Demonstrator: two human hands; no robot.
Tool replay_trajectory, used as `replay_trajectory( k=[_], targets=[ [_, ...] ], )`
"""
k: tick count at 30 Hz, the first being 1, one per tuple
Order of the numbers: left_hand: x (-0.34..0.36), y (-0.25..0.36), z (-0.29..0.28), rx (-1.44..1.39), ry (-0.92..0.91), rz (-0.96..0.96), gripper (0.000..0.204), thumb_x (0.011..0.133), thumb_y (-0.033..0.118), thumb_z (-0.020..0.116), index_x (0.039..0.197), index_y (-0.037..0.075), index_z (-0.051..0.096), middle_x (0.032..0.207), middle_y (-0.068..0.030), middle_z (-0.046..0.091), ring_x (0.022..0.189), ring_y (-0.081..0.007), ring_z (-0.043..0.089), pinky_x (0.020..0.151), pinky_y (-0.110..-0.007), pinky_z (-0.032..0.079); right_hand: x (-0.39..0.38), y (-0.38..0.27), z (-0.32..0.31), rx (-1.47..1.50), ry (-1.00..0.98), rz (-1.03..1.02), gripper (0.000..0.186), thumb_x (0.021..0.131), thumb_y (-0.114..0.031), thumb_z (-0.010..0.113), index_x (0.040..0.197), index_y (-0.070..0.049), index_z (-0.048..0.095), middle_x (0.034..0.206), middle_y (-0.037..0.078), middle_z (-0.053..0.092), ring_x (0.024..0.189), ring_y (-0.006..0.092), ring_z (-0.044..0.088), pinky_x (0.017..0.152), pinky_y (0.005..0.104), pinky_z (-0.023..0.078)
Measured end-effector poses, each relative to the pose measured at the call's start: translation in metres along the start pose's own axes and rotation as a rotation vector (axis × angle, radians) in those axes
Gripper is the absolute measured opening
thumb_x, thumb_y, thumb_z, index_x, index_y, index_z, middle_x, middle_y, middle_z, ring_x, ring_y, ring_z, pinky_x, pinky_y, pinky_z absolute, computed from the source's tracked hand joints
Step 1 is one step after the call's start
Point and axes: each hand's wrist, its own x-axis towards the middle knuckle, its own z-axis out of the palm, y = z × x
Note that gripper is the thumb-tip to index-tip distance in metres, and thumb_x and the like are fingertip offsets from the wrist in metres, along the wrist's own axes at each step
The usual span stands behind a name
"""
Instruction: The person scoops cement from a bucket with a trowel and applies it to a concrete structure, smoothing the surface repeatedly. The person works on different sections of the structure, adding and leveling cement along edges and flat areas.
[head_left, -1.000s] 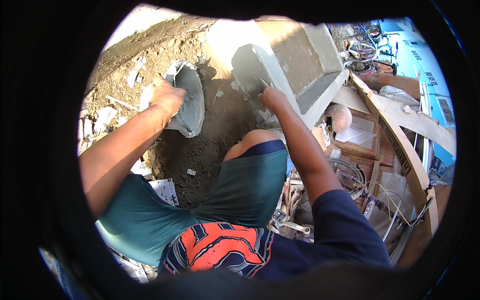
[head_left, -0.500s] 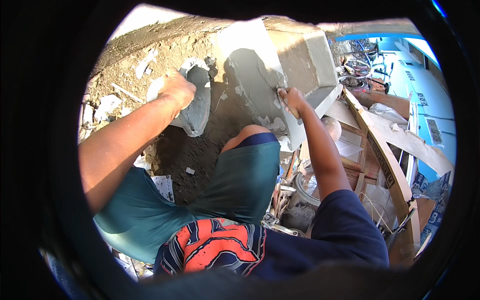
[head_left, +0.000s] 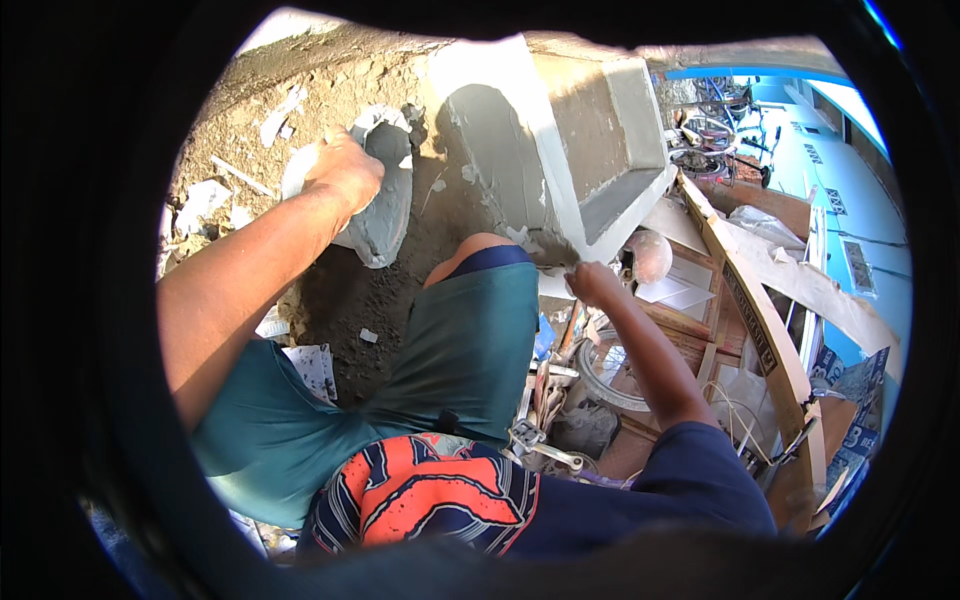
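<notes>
My left hand (head_left: 345,175) grips the rim of an oblong, rough-edged container (head_left: 390,215) smeared inside with grey wet mortar. My right hand (head_left: 595,283) is closed on the handle of a trowel, its mud-coloured blade (head_left: 552,248) at the lower end of a grey plastered concrete step (head_left: 495,170). Fresh mortar with ragged lumps coats that face, partly in my shadow. The bare knee of my bent leg (head_left: 460,255) is between the container and the step.
Dirt ground with white scraps (head_left: 200,205) lies left. To my right are leaning planks (head_left: 740,280), wooden panels, a round pale helmet-like object (head_left: 650,258), a bicycle wheel (head_left: 610,380) and cords. Farther back, several bicycles (head_left: 710,130) stand by a light blue wall (head_left: 850,210).
My right hand rose along the plastered face half a second ago and has since moved down to its lower end with the trowel. My left hand stays on the container, shifting slightly upward.
</notes>
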Motion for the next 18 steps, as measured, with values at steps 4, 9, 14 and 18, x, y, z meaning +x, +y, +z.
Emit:
replay_trajectory(
  k=[4, 9, 14, 18],
  targets=[
    [-0.006, 0.006, -0.001, -0.011, -0.083, -0.036, 0.074, 0.089, 0.014, 0.065, 0.156, 0.006, 0.035, 0.158, -0.0239, 0.049, 0.135, -0.0459, 0.06, 0.111, -0.053, 0.05, 0.066, -0.041, -0.066, -0.19, 0.085, -0.114, 0.035, 0.099, -0.027, 0.057, 0.102, 0.001, 0.077, 0.108, 0.027, 0.076, 0.105, 0.0416, 0.075, 0.094, 0.0503, 0.06],
    [-0.01, 0.005, -0.011, -0.04, -0.006, -0.02, 0.069, 0.09, 0.011, 0.064, 0.155, 0.006, 0.039, 0.15, -0.0249, 0.056, 0.135, -0.0435, 0.061, 0.111, -0.052, 0.051, 0.171, -0.104, -0.17, -0.175, 0.275, -0.155, 0.033, 0.1, -0.029, 0.059, 0.105, -0.003, 0.079, 0.108, 0.022, 0.078, 0.102, 0.0381, 0.076, 0.091, 0.0481, 0.061],
    [-0.006, 0.001, -0.021, -0.032, -0.093, -0.005, 0.063, 0.091, 0.009, 0.061, 0.151, 0.001, 0.044, 0.148, -0.0281, 0.057, 0.136, -0.0434, 0.06, 0.112, -0.052, 0.05, 0.197, -0.112, -0.238, -0.71, 0.252, -0.496, 0.018, 0.092, -0.014, 0.065, 0.091, -0.001, 0.078, 0.087, 0.016, 0.079, 0.083, 0.0275, 0.079, 0.074, 0.0395, 0.061],
    [-0.002, 0.004, -0.019, -0.008, -0.072, 0.034, 0.062, 0.092, 0.009, 0.06, 0.151, -0.001, 0.044, 0.146, -0.0293, 0.059, 0.135, -0.0445, 0.06, 0.113, -0.052, 0.049, 0.174, -0.073, -0.216, 0.227, -0.117, -0.229, 0.014, 0.096, -0.01, 0.063, 0.099, -0.002, 0.074, 0.081, 0.011, 0.073, 0.069, 0.021, 0.073, 0.057, 0.0373, 0.057]
  ],
)
